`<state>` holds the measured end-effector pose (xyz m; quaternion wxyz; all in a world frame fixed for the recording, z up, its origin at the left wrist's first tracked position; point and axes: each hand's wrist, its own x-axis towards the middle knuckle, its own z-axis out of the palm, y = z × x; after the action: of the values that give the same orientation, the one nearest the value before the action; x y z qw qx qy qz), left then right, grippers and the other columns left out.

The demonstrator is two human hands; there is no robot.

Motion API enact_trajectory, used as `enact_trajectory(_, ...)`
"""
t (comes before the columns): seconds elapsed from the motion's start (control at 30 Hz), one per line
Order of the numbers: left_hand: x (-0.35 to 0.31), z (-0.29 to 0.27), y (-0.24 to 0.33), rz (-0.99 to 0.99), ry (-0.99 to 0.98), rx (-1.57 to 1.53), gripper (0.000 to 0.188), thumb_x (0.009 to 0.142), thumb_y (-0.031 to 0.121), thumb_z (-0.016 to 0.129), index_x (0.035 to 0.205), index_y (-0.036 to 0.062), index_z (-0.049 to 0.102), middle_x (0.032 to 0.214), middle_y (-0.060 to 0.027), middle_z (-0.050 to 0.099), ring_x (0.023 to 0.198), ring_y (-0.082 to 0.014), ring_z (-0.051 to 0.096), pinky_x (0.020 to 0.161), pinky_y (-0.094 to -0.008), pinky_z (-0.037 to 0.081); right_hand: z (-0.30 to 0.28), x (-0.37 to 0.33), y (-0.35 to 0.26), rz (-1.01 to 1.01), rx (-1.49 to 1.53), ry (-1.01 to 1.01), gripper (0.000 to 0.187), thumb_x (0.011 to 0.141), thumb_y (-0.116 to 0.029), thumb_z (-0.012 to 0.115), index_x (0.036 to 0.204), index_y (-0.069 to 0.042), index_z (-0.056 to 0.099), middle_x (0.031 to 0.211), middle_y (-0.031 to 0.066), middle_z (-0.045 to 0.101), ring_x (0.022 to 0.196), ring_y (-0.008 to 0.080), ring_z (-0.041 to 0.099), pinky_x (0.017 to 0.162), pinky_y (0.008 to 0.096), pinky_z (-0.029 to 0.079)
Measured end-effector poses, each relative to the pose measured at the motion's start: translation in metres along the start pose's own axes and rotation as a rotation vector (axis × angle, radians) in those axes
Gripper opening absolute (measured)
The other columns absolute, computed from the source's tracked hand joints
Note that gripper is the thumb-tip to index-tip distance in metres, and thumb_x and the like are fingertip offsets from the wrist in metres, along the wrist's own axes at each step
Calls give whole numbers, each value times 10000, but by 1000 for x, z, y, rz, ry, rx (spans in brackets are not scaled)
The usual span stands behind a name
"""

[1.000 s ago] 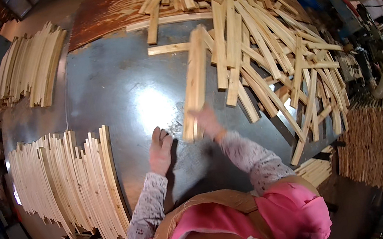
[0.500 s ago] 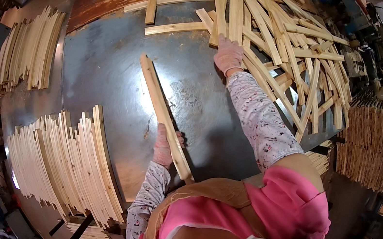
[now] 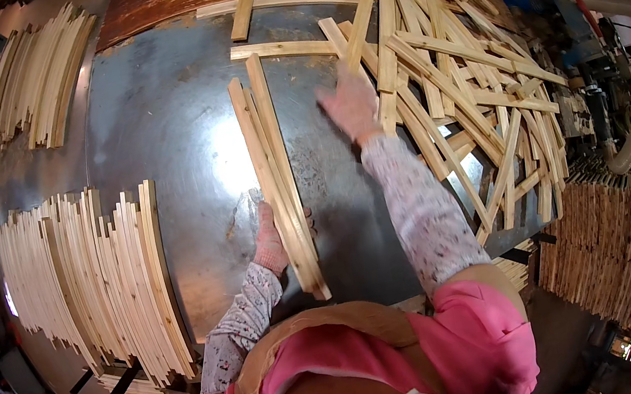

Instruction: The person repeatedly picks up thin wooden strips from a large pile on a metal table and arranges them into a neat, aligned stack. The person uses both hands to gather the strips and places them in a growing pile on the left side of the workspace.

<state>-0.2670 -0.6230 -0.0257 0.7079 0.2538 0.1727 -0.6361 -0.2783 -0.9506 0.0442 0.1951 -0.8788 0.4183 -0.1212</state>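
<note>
My left hand (image 3: pixel 270 240), in a pinkish glove, is closed around wooden strips (image 3: pixel 275 186) held lengthwise over the metal table; at least two lie side by side, their far ends spread slightly apart. Its fingertips show at the strips' right edge. My right hand (image 3: pixel 353 107), also gloved and a little blurred, is at the left edge of a loose pile of strips (image 3: pixel 468 79). Its thumb stands out to the left, and its fingers reach the near end of a slanted strip (image 3: pixel 362 21) without closing around it.
Two rows of neatly aligned strips lie on the left, a near row (image 3: pixel 93 276) and a far row (image 3: pixel 37 79). One strip (image 3: pixel 283 51) lies crosswise on the metal table (image 3: pixel 160 122). A tall stack of wood (image 3: pixel 612 244) stands at the right.
Another strip has joined the one in my left hand. My right hand has moved slightly left and nearer, its thumb now spread. Some strips in the pile have shifted.
</note>
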Motion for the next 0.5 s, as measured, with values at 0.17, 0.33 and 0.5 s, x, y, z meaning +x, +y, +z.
enact_trajectory(0.17,-25,-2,24,1,-56,-120,1034,959,852,515,1504,-26,536,1251,-201,702,989,-323,697,882,-490,617,41,121,37,154,-320,98,629,919,-435,762,1377,-40,590,1262,274,684,1173,432,694,996,509,566)
enact_trajectory(0.33,-25,6,40,75,-91,-148,913,1002,761,567,1513,5,539,1334,-229,692,1031,-334,709,890,-495,623,19,58,30,71,234,213,479,882,-168,725,1310,16,612,1206,262,719,1105,486,699,969,480,561)
enact_trajectory(0.5,-10,2,34,78,-77,-111,781,1047,657,594,1478,6,558,1261,-234,723,1014,-341,748,871,-503,652,-2,-171,-36,109,676,-241,577,976,-27,671,1527,-48,503,1191,100,631,1083,191,640,858,308,564)
